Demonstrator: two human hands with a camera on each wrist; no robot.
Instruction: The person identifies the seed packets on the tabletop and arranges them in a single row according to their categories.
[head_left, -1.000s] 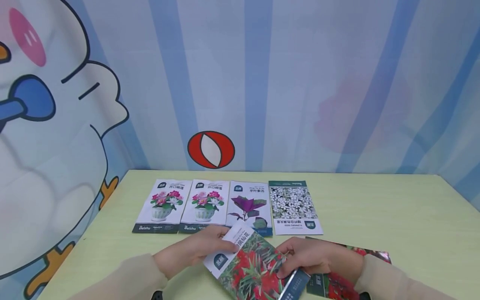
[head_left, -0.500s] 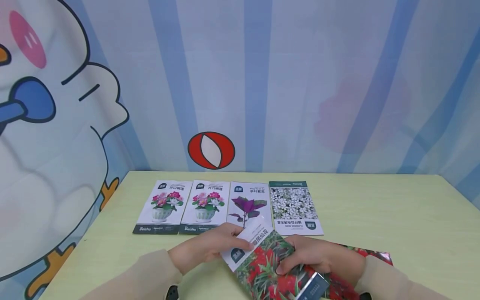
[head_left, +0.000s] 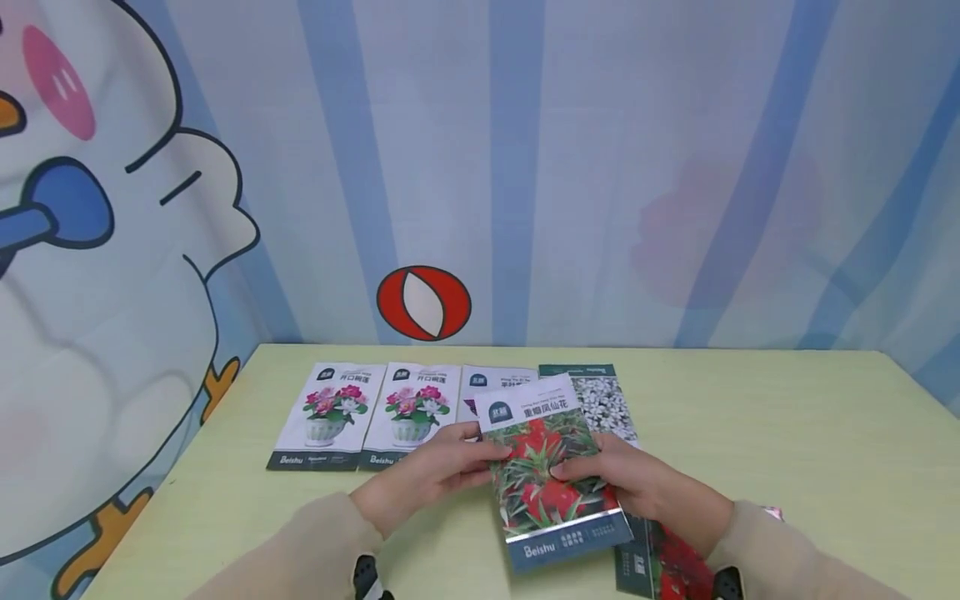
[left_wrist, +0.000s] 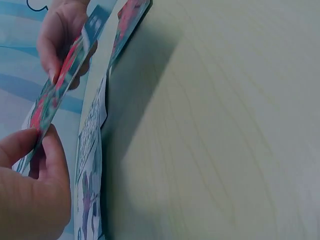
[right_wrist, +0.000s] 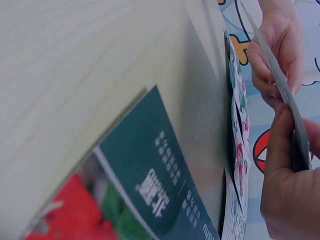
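Observation:
A seed packet with red flowers and green leaves is held above the table, white end away from me and dark blue band towards me. My left hand pinches its left edge, thumb on the front. At the opposite edge, my right hand grips it with the thumb across the picture. In the left wrist view the packet appears nearly edge-on between both hands. Behind it, a purple-leaved seed packet is mostly hidden and a white-flowered seed packet partly covered.
Two seed packets with potted pink flowers, the left one and its neighbour, lie side by side at the back left. Another red-flowered packet lies under my right forearm. The pale yellow table meets a striped blue backdrop.
Both hands have moved the held seed packet away from me and turned it from a slanted angle to nearly straight. It now covers most of the purple-leaved packet. The packets on the table stay put.

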